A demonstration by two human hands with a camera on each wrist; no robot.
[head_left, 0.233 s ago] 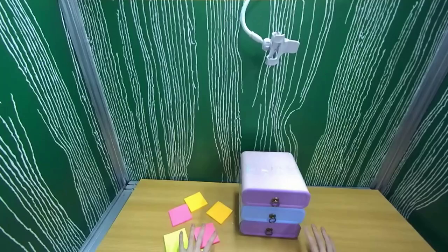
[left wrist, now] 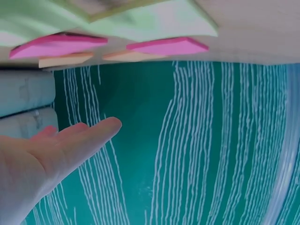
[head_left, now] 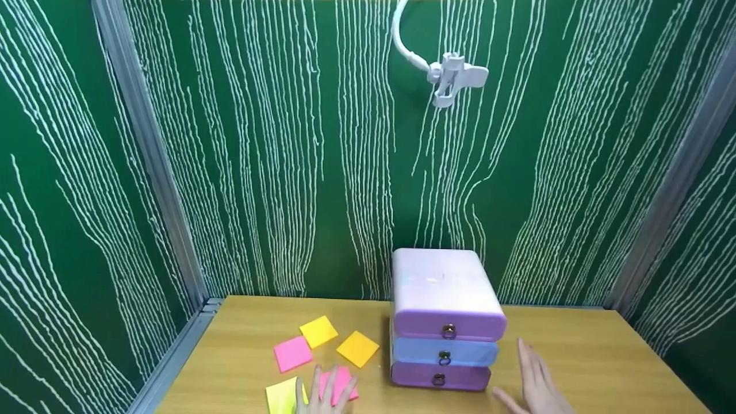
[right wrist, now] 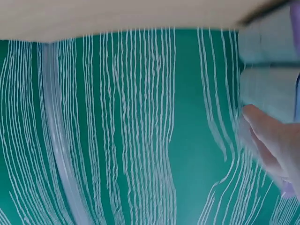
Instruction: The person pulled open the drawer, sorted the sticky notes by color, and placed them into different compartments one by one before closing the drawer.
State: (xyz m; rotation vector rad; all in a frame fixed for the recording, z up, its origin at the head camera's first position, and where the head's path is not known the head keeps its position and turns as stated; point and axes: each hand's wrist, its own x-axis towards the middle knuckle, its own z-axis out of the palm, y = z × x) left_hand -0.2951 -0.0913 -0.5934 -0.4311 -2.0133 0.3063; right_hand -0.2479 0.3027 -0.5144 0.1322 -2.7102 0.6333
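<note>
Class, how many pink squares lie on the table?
2. The far pink square lies next to a yellow square; the near pink square is partly covered by the left hand's fingers in the head view. More could be hidden behind that hand.

One high view and two low, upside-down ones faced the far green wall (head_left: 356, 144).
The head camera looked down over the table (head_left: 586, 345); the wrist cameras looked close along it, from left and right of the drawer unit (head_left: 444, 315), which all three shared.
</note>
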